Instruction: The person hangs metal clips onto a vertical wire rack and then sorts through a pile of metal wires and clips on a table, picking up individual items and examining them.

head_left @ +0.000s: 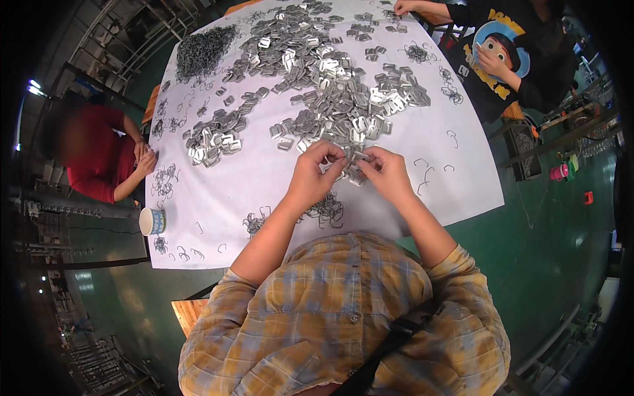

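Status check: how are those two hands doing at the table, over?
Right hand pinching a flat metal piece. Left hand close beside it, hold unclear. Dark wire hooks clear of both hands.

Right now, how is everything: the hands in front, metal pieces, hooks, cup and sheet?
Left hand, fingers curled; too small to tell what it holds
Right hand, pinching a metal piece
Metal pieces, loose, heaped
Dark hooks, tangled; others scattered
Cup, open on top
White sheet, spread out

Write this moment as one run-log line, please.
left hand: closed pinch, contents unclear | right hand: pinching metal buckle | ahead: heap of silver buckles | beside left forearm: dark bent-wire hooks
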Motion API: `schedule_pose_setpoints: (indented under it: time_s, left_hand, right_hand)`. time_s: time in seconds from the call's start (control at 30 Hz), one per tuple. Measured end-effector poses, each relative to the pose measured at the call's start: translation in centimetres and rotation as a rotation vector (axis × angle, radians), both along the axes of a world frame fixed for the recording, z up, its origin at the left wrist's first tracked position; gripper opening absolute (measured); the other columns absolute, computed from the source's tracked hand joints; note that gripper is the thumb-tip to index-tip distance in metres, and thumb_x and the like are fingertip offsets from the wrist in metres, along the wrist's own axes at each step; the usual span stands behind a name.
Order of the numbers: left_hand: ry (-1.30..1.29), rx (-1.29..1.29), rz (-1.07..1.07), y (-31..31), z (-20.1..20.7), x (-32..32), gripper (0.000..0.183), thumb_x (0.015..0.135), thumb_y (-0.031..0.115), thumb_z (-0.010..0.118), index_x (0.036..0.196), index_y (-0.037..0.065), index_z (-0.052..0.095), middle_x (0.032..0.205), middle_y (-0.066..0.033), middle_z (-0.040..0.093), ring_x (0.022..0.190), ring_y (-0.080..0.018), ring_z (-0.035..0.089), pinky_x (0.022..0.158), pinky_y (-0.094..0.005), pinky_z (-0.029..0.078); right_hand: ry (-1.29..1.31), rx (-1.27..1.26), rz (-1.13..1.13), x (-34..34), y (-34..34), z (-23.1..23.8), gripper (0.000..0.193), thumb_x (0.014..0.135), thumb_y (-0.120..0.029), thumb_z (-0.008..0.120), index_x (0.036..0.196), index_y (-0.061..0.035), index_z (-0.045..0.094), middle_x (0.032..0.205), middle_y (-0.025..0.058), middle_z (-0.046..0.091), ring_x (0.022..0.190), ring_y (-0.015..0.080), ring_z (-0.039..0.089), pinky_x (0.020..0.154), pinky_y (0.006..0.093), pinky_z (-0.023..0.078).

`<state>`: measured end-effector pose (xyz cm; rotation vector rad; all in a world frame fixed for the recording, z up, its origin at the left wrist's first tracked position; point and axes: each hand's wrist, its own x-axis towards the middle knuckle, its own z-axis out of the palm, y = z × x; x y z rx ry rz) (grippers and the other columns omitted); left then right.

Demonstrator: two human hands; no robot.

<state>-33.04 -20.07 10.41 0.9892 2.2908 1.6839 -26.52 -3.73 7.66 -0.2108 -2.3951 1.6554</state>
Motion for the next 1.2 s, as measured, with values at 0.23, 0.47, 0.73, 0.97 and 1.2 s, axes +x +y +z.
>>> schedule_pose_setpoints:
  time_s: [0.23, 0.47, 0.73, 0.97, 1.2]
  left_hand:
    - [0.06, 0.054, 0.064, 1.1, -1.1, 0.2, 0.007, 0.078, 0.002, 0.061, 0.081, 0.001, 0.055, 0.079, -0.0035, 0.052, 0.073, -0.0117, 0.048, 0.064, -0.0238, 0.04]
    - [-0.018, 0.132, -0.021, 1.0, -2.4, -0.3, 0.007, 0.08, 0.002, 0.06, 0.084, 0.003, 0.055, 0.088, -0.0036, 0.051, 0.081, -0.0125, 0.05, 0.071, -0.0246, 0.042]
    - [-0.252, 0.423, -0.025, 2.0, -3.6, -0.2, 0.006, 0.085, 0.001, 0.054, 0.09, 0.002, 0.052, 0.087, -0.0023, 0.055, 0.079, -0.0091, 0.051, 0.072, -0.0228, 0.042]
    - [-0.178, 0.446, 0.049, 0.9, -2.2, -1.5, 0.006, 0.087, 0.003, 0.053, 0.092, 0.002, 0.05, 0.088, -0.0036, 0.057, 0.078, -0.0081, 0.051, 0.072, -0.0224, 0.043]
    - [-0.145, 0.399, 0.025, 0.6, -2.8, -1.4, 0.007, 0.087, 0.002, 0.053, 0.092, 0.002, 0.05, 0.089, -0.0041, 0.058, 0.08, -0.0081, 0.052, 0.074, -0.0227, 0.043]
  right_hand:
    - [0.082, 0.097, 0.006, 0.2, -0.5, 0.7, 0.016, 0.075, -0.01, 0.066, 0.085, 0.0011, 0.06, 0.063, 0.0114, 0.06, 0.051, 0.017, 0.057, 0.049, 0.0274, 0.044]
    - [0.062, 0.071, 0.0, 0.5, -0.5, 1.1, 0.015, 0.076, -0.01, 0.065, 0.085, 0.0014, 0.06, 0.062, 0.0114, 0.06, 0.05, 0.0157, 0.058, 0.048, 0.0264, 0.043]
    - [0.018, -0.187, 0.106, 0.1, 0.6, 0.9, 0.019, 0.08, -0.015, 0.064, 0.09, 0.0015, 0.062, 0.063, 0.0051, 0.061, 0.054, 0.0112, 0.059, 0.049, 0.0237, 0.044]
    - [-0.155, 0.47, -0.051, 0.7, 5.5, -5.2, 0.028, 0.066, -0.018, 0.073, 0.086, -0.0009, 0.065, 0.074, 0.012, 0.055, 0.07, 0.029, 0.057, 0.065, 0.0362, 0.046]
    - [0.084, 0.811, -0.015, 0.2, 4.5, -7.6, 0.013, 0.073, -0.009, 0.065, 0.081, 0.0003, 0.062, 0.073, 0.0117, 0.056, 0.065, 0.0333, 0.057, 0.061, 0.0375, 0.049]
